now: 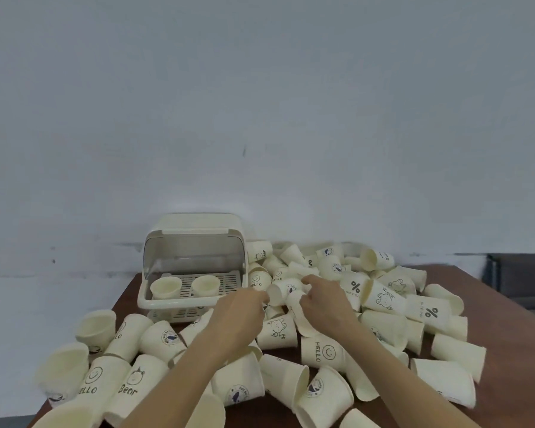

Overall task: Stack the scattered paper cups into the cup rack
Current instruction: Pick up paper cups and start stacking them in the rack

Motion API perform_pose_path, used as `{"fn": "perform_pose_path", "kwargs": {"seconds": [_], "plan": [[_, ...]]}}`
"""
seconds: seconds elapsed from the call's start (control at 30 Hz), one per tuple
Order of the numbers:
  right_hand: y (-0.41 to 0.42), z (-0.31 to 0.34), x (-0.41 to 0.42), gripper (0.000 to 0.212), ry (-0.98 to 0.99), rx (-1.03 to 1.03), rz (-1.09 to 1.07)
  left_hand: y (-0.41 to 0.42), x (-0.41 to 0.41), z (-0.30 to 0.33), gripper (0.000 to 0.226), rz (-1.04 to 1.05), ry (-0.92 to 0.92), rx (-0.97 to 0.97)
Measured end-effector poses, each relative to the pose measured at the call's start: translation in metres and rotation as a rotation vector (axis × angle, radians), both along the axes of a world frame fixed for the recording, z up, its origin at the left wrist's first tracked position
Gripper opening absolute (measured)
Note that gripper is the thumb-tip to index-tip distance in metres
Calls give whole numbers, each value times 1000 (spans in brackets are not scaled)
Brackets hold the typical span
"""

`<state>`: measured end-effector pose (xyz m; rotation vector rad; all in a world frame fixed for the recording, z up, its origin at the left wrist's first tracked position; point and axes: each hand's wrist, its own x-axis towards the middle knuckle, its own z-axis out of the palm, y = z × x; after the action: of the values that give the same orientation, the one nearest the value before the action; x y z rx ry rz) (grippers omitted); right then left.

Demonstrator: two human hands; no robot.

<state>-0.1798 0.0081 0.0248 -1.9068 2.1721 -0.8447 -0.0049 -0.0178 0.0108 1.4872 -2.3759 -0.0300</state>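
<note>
Many cream paper cups lie scattered over a brown table [507, 304]. The cup rack [192, 267], a cream box with its lid flipped up, stands at the back left and holds two upright cups [166, 288] on its slatted tray. Just right of the rack, both my hands meet over the pile. My left hand [240, 310] pinches the rim of a cup lying on its side [281, 290]. My right hand [320, 299] closes on another cup [294, 299] beside it; that cup is mostly hidden by the fingers.
Cups printed HELLO [322, 350], Bear [130, 384] and % [430, 312] crowd the table from the front edge to the wall. A grey-white wall rises right behind the rack. The table's right side shows some bare wood. A dark shelf [522, 273] sits at the far right.
</note>
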Motion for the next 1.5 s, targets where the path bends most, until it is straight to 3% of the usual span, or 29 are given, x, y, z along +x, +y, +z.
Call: {"fn": "perform_pose_path", "kwargs": {"seconds": [0.17, 0.33, 0.5, 1.0, 1.17, 1.3, 1.5], "plan": [[13, -5, -26, 38, -2, -4, -42, 4, -27, -13, 42, -104, -85, 56], [23, -13, -45, 49, -19, 6, -69, 8, -55, -24, 52, -200, -231, 65], [30, -22, -61, 50, -20, 20, -94, 8, -69, -31, 42, -168, -363, -3], [19, -40, -79, 49, 13, 43, -133, 10, -72, -20, 31, -113, -341, -71], [9, -31, -102, 33, 354, 93, -215, 14, -67, -18, 24, -106, -186, -102], [-3, -29, -120, 33, 659, 98, -219, 17, -63, -17, 21, -129, -53, -107], [-16, -31, -128, 30, 796, 118, -189, 18, -63, -13, 27, -132, 32, -101]]}}
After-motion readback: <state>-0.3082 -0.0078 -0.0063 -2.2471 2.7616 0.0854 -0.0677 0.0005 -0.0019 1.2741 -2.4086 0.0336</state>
